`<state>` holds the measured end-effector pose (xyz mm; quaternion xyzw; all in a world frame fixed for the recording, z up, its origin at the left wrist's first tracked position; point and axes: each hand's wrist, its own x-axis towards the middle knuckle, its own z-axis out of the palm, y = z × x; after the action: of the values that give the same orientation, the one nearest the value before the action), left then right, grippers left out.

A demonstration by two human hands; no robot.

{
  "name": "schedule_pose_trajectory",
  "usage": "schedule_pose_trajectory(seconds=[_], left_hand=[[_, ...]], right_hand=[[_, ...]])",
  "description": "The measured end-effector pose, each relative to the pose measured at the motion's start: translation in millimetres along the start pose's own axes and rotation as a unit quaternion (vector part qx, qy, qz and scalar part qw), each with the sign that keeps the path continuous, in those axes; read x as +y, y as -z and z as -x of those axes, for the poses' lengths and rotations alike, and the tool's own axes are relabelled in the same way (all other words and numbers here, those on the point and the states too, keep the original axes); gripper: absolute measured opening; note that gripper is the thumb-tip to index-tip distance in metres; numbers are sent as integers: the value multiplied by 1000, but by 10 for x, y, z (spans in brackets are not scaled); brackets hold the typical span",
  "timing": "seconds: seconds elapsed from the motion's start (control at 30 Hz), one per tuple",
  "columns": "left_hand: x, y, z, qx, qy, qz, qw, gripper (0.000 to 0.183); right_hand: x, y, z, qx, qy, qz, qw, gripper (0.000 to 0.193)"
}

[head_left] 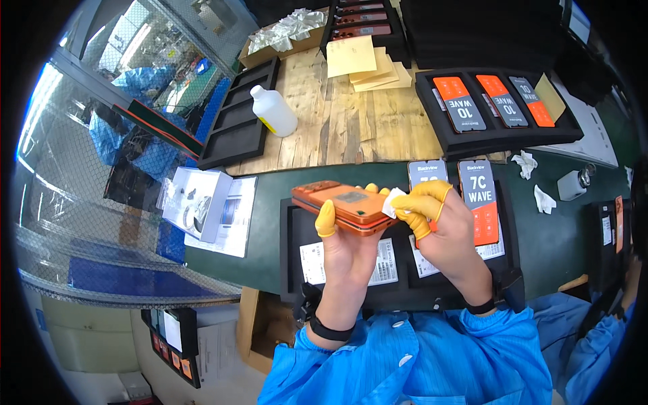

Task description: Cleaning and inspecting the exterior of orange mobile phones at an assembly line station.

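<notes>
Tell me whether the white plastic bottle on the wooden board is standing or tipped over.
Tipped over. The white bottle lies on its side on the wooden board, cap pointing away from the person, beside the empty black tray.

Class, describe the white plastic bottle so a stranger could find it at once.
Start at the pale wooden board at the top of the bench. Near its left edge, beside an empty black tray, the white bottle lies tilted. It is the only bottle there, with a yellow patch near its base.
</notes>
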<state>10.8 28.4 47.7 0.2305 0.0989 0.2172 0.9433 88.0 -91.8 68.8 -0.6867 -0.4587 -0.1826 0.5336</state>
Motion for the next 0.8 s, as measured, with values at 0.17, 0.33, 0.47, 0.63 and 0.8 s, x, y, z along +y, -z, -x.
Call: schedule_pose_trajectory(seconds=[0.17,0.33,0.47,0.63,0.8], left_hand=[[-46,40,12,60,1,-14,998,60],[-26,-6,94,12,63,60,996,58],[161,-12,61,13,25,51,998,67],[266,-15,-111,59,37,200,977,67],[276,44,-75,97,43,246,963,75]], right_hand=[[-221,-42,-196,-39,44,-45,997,29],[-77,5,-51,-2,21,-30,999,27],[234,104,145,-20,-25,84,996,23],[258,290,127,36,-84,106,990,20],[150,247,107,27,-100,69,992,19]])
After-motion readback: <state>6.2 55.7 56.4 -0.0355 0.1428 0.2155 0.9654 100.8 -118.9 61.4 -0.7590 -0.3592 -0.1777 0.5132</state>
